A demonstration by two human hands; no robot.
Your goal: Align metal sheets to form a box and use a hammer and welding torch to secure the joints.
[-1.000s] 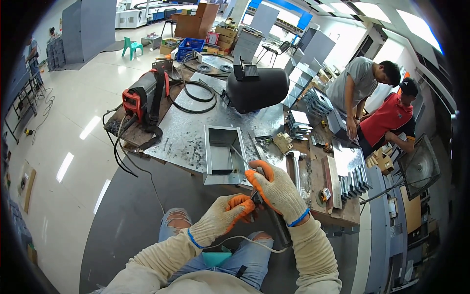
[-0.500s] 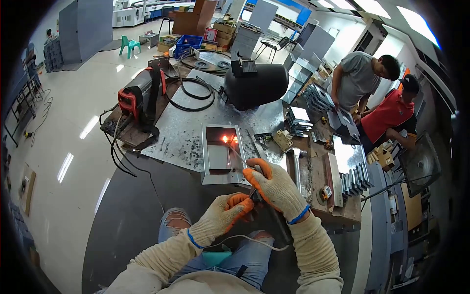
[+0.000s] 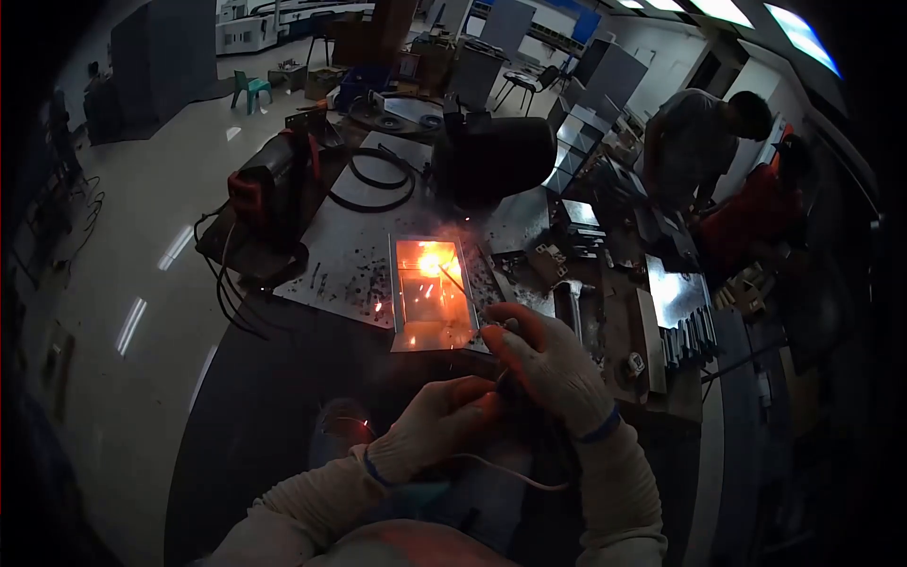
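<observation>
Welding at the near edge of the worktop (image 3: 359, 255): arc burning bright orange near the far end of the shallow steel tray (image 3: 430, 298), sparks scattering over the plate to its left. Right hand (image 3: 548, 364), gloved, clamped round the electrode holder (image 3: 505, 380), rod (image 3: 463, 288) slanting up from it to the glow. Left hand (image 3: 439, 430), gloved too, closed under the right one and touching it, steadying the grip; thin pale cord (image 3: 501, 470) looping below both wrists.

Judged from the glow: seam under way, not finished. Arc sitting at the far part of the tray, near part dark and showing no bead that can be made out; too dim and glaring to tell how much is joined. Slag, cooling and cleaning presumably left.

Worktop: grey steel plate, speckled with spatter. Red welder (image 3: 274, 184) at the left edge, black cable (image 3: 378, 180) coiled beyond the tray, dark helmet (image 3: 496, 165) at the far side, metal offcuts (image 3: 685, 326) stacked along the right edge. Room: large workshop, darkened in the picture by the arc, pale shiny floor (image 3: 142, 274) on the left, a green chair (image 3: 250, 90) far off, ceiling lights top right. Two other people (image 3: 699, 142) bent over the far right corner, well apart from the hands.
</observation>
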